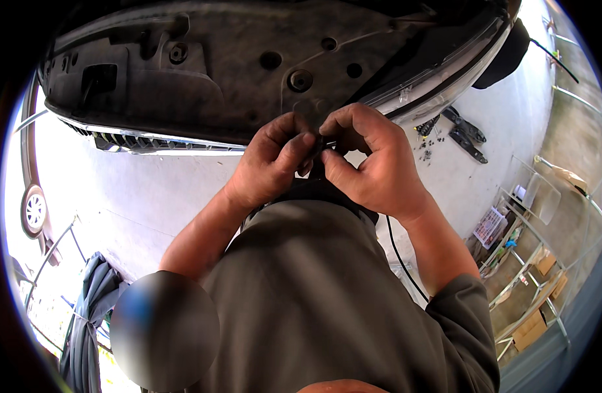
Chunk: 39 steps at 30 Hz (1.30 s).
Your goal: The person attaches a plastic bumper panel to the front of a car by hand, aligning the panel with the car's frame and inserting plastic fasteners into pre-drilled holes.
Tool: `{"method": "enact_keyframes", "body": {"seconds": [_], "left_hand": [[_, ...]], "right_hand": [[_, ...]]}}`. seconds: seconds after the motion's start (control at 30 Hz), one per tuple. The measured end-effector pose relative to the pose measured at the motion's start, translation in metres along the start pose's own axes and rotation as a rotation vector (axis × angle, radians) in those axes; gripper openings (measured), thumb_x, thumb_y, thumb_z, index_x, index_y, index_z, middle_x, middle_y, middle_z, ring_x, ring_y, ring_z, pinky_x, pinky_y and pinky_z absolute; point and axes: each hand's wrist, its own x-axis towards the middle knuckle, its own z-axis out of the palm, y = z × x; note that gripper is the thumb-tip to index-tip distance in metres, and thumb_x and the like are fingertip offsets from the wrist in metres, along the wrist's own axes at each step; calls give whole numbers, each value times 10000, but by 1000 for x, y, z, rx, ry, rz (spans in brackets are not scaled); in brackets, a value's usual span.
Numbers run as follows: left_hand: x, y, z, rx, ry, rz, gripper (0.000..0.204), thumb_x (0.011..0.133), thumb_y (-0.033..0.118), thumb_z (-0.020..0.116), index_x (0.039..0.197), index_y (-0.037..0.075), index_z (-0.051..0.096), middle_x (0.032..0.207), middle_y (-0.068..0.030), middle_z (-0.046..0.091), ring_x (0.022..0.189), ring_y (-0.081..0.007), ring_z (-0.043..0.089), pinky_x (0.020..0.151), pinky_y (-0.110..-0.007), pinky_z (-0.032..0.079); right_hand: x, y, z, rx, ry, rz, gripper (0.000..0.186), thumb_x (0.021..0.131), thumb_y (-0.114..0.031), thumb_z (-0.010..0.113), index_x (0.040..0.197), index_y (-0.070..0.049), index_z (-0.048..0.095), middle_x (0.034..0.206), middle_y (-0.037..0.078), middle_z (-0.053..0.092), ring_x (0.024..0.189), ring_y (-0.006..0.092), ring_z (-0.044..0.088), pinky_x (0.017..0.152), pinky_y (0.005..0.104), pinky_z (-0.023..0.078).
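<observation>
My left hand (273,159) and my right hand (371,160) meet at chest height, fingers pinched together on a small black part (319,144) between them. Most of that part is hidden by my fingertips. Just beyond the hands is the dark underside of a car's front end (248,59), with several round holes and a bolt head (300,80). A clear headlight (445,72) curves along its right side. A thin black cable (399,255) hangs down beside my right forearm.
Black plastic trim pieces and small fasteners (461,134) lie on the pale concrete floor to the right. A metal shelf rack (536,275) with cardboard boxes stands at the far right. A wheel (34,209) shows at the left, with dark folded fabric (91,314) below.
</observation>
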Motion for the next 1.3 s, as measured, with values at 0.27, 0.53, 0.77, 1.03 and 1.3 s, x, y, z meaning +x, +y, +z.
{"method": "enact_keyframes", "body": {"seconds": [0.27,0.53,0.77,1.03,1.3], "left_hand": [[-8,13,5,-44,108,-89,197,1066,181,604,910,61,592,730,17,575,642,-65,519,606,-246,441],[-14,18,-1,-512,70,-193,351,1058,313,476,1184,21,624,877,-49,598,695,-137,520,671,-297,465],[-18,3,-23,-695,-108,-220,467,1012,136,422,1440,-36,499,1183,-132,701,727,-138,575,597,-283,463],[-28,-2,-15,-297,70,-110,523,1042,141,398,1540,-18,391,1068,-112,710,618,-123,540,562,-269,452],[-25,4,1,-42,137,106,526,1097,213,377,1578,5,330,1165,-109,709,852,-125,610,747,-269,518]], "right_hand": [[2,10,9,400,-50,200,199,835,-22,736,1012,-26,644,933,40,680,800,114,652,742,278,549],[4,7,4,541,-27,232,132,914,35,630,1032,-25,632,988,31,649,885,90,620,762,268,545],[2,-2,8,124,-107,24,130,850,15,679,964,-41,653,919,38,631,816,136,620,754,313,527],[6,-15,23,-454,-121,-306,315,764,-71,826,1067,-74,740,977,52,677,909,257,633,809,364,538],[0,-13,31,-496,-159,-144,298,752,-95,855,1029,-66,749,1005,56,721,936,267,681,847,373,549]]}}
